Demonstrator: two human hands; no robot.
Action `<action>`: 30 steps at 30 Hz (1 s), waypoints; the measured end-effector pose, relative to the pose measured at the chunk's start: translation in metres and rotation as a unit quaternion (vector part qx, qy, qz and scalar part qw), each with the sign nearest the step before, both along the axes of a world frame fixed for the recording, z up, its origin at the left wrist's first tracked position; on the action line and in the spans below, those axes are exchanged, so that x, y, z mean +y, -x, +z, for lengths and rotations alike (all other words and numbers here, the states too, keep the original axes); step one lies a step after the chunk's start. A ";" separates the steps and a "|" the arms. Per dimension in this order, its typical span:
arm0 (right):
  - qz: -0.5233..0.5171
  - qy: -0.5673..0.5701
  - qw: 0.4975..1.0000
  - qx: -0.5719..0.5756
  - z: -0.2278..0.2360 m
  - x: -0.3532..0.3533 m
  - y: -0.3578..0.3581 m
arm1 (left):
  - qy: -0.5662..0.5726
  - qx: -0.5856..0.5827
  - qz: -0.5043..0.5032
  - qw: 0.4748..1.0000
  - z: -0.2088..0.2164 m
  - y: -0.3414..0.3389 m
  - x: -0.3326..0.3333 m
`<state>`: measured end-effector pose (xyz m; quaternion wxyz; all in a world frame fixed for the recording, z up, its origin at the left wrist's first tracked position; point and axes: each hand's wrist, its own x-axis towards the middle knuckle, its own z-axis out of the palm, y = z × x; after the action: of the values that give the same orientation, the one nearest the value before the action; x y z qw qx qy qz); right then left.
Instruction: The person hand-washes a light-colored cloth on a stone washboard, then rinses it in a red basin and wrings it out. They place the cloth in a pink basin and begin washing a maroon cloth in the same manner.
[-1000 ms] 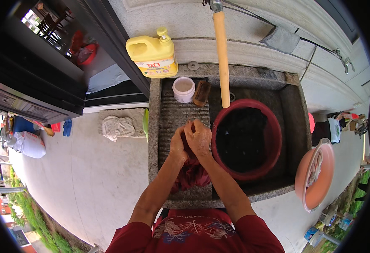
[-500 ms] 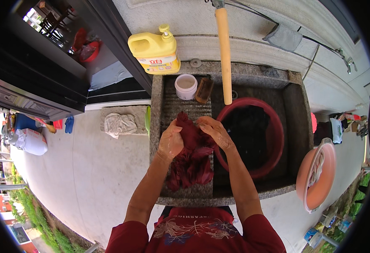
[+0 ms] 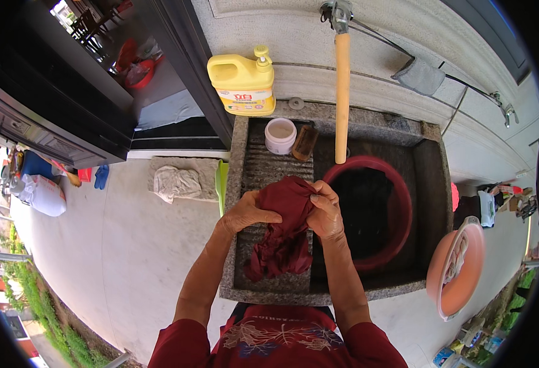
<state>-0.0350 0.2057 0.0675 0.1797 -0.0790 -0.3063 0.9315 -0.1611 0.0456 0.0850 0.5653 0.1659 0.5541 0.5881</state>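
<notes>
A dark red cloth (image 3: pixel 288 205), wet-looking and crumpled, is stretched between my two hands over the ribbed washboard side of a stone sink (image 3: pixel 281 295). My left hand (image 3: pixel 249 213) grips its left edge, thumb lying on top. At the upper right edge, my right hand (image 3: pixel 326 210) pinches the fabric between thumb and fingers. The lower part of the cloth lies bunched on the stone. Just beyond my hands stand a white tub (image 3: pixel 280 135) and a brown scrubbing brush (image 3: pixel 305 143).
A red basin (image 3: pixel 402 233) of dark water sits in the sink's right side, below a tan hose (image 3: pixel 342 98). On the back ledge stands a yellow detergent jug (image 3: pixel 242 80). An orange basin (image 3: pixel 469 279) with cloth is at the right. A whitish rag (image 3: pixel 177 183) lies at the left.
The upper part of the cloth has been spread from a tight bunch into a wider sheet. My right hand has turned, now pinching its corner, and my left hand has shifted slightly down.
</notes>
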 end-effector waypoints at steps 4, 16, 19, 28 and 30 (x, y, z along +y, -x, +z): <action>-0.023 0.009 0.999 -0.019 -0.024 0.002 0.002 | -0.137 -0.058 0.125 0.981 -0.028 -0.008 -0.007; -0.281 -0.735 0.604 -0.125 -0.016 -0.079 0.033 | -0.235 -0.338 0.332 0.849 -0.083 -0.046 0.034; -0.233 -0.591 0.710 -0.303 -0.058 -0.006 0.060 | -0.123 -0.238 0.383 0.884 -0.050 -0.067 0.048; -0.272 -0.701 0.577 -0.320 -0.061 -0.033 0.036 | 0.015 -0.263 0.394 0.880 -0.017 -0.062 0.037; -0.243 -0.485 0.726 -0.422 -0.082 0.017 0.038 | -0.143 -0.214 0.191 0.947 -0.067 -0.053 0.015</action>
<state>-0.0728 0.2229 -0.0142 0.2658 -0.4372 -0.7312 0.4511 -0.1079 0.0608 0.0180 0.5183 0.0068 0.3513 0.7797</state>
